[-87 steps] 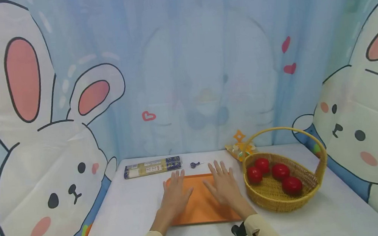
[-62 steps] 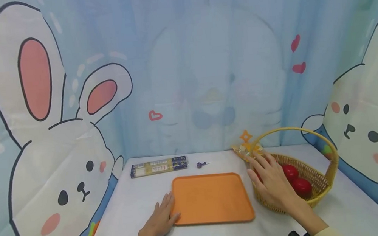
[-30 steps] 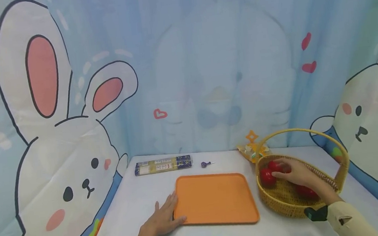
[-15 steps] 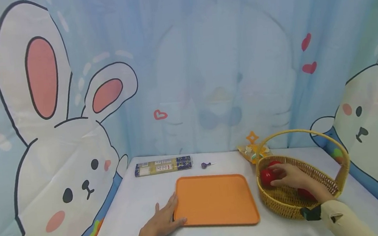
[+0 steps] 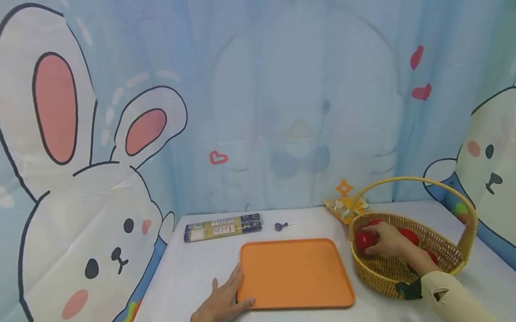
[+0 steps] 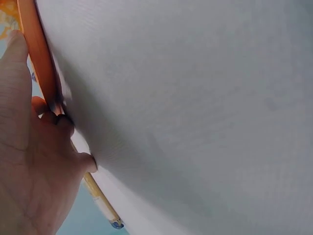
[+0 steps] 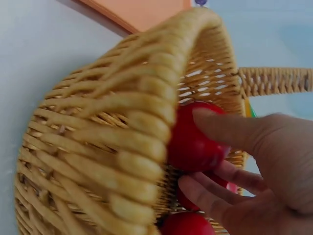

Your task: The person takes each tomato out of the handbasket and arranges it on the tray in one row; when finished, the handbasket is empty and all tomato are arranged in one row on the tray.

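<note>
My right hand [image 5: 389,241] reaches into the yellow wicker basket [image 5: 375,278] at the right. Its thumb and fingers grip a glossy, round, red apple-like fruit [image 7: 188,139] at the basket's left side. More of these red fruits, such as the one at the right [image 5: 409,236], lie around the hand, partly covered by it. My left hand [image 5: 222,300] rests at the left edge of the orange tray [image 5: 297,274], its thumb at the rim in the left wrist view and its fingers stretched along the side. Nothing lies on the tray.
Long gold-and-blue packages [image 5: 222,228] lie at the back left. Beside them is a small purple object with a thin pale tip [image 5: 280,226]. A yellow snack bag [image 5: 336,208] stands behind the basket, whose tall handle [image 5: 428,182] arches over it. A rabbit-print curtain [image 5: 243,105] closes the back.
Both hands were over the tray; the left moved to its left edge, the right into the basket. Lately the right hand shifted left onto a fruit, uncovering fruits at the right.
</note>
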The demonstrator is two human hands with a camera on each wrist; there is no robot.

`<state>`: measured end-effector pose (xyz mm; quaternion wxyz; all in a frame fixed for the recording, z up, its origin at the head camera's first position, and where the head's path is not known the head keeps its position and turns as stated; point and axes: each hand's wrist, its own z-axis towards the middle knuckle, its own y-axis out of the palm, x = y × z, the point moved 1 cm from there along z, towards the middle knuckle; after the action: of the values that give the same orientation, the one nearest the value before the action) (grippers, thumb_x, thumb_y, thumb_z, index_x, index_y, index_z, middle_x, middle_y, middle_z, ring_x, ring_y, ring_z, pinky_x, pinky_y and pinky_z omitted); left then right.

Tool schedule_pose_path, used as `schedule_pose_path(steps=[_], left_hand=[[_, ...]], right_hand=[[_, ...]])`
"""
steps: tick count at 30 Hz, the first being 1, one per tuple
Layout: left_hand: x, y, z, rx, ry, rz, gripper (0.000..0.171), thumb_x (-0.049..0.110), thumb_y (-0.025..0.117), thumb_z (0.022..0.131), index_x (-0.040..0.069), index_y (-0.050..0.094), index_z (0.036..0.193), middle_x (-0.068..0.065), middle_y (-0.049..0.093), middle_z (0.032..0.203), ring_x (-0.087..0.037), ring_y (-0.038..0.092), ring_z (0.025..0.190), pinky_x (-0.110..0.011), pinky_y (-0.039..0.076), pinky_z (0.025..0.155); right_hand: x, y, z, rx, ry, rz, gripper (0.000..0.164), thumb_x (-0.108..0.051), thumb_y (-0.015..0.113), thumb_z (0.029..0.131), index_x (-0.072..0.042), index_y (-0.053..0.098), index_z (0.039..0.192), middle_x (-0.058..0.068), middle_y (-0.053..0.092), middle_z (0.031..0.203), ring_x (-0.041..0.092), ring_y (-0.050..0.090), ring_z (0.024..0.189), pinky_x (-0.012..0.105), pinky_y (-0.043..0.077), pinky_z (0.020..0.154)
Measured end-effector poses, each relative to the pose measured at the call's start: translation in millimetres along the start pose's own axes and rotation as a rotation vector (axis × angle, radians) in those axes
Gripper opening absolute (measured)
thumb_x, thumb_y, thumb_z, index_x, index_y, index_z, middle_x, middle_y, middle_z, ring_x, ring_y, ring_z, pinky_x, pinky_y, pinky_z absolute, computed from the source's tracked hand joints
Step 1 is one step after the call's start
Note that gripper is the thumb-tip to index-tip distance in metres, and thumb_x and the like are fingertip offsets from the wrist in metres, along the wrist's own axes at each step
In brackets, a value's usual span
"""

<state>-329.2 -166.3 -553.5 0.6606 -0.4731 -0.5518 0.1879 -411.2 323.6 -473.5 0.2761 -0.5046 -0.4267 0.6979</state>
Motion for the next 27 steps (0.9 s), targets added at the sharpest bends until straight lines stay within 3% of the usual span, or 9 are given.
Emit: schedule_pose_path(steps=[8, 15, 21, 27], left_hand=[[2.0, -2.3, -3.9, -0.001, 0.013, -0.008, 0.096, 0.06, 0.059, 0.106, -0.001, 0.021, 0.17, -0.019, 0.011, 0.18, -0.044, 0.024, 0.162, -0.08, -0.003, 0.123], [5.0, -2.0, -3.8, 0.003, -0.008, 0.002, 0.096, 0.06, 0.061, 0.105, 0.0, 0.023, 0.17, -0.017, 0.015, 0.18, -0.041, 0.022, 0.164, -0.078, 0.001, 0.125], [5.4, -1.8, -3.3, 0.002, -0.004, 0.001, 0.096, 0.059, 0.061, 0.105, -0.001, 0.024, 0.17, -0.018, 0.015, 0.18, -0.041, 0.022, 0.164, -0.079, 0.001, 0.125], [4.5, -2.9, -3.9, 0.006, 0.017, -0.013, 0.097, 0.06, 0.062, 0.105, -0.002, 0.024, 0.169, -0.02, 0.015, 0.179, -0.043, 0.022, 0.163, -0.081, -0.001, 0.123]], right_hand=[[-2, 6, 2, 0.052, 0.061, -0.019, 0.052, 0.0, 0.091, 0.078, 0.011, 0.064, 0.121, 0.032, 0.07, 0.115, 0.051, 0.066, 0.109, 0.068, 0.057, 0.094], [0, 9, 0, 0.085, 0.044, -0.001, 0.057, 0.001, 0.094, 0.074, 0.01, 0.061, 0.12, 0.032, 0.068, 0.114, 0.052, 0.066, 0.11, 0.069, 0.055, 0.095], [2, 12, -1, 0.071, -0.003, -0.031, 0.062, -0.001, 0.095, 0.074, 0.014, 0.066, 0.127, 0.032, 0.07, 0.116, 0.053, 0.065, 0.113, 0.07, 0.054, 0.097], [2, 9, 0, 0.026, 0.041, 0.002, 0.057, -0.002, 0.096, 0.074, 0.01, 0.069, 0.123, 0.029, 0.073, 0.118, 0.051, 0.067, 0.114, 0.069, 0.056, 0.097]])
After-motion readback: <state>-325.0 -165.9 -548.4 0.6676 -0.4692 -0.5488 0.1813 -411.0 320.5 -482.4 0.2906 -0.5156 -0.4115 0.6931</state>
